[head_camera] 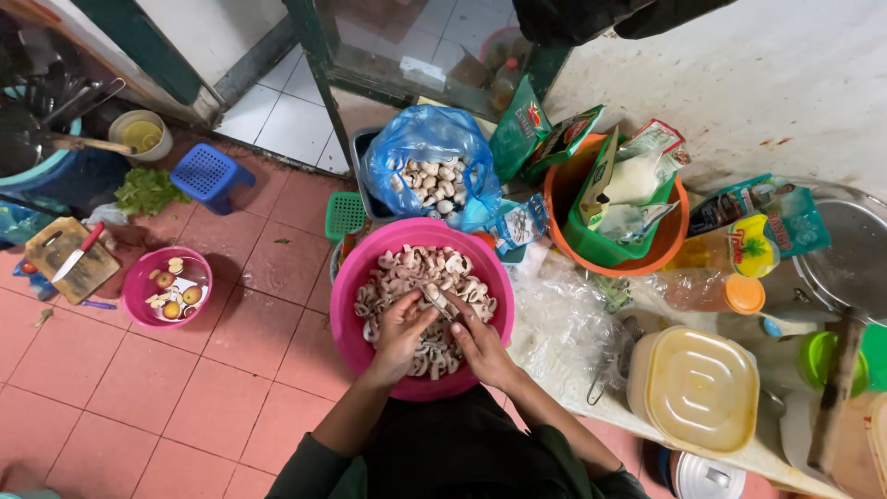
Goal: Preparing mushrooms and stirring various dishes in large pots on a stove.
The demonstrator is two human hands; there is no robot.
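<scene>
while hands [442,334] hover over pink bowl [351,277], mushroom [437,298] between them

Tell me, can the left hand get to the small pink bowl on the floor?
Probably yes. The left hand is over the big pink basin, and only bare floor tiles lie between it and the small pink bowl.

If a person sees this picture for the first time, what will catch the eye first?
First, the big pink basin of sliced mushrooms in the middle, where the left hand and the right hand work with a knife. Behind it lies a blue bag of whole mushrooms, and at right an orange basin of packets.
</scene>
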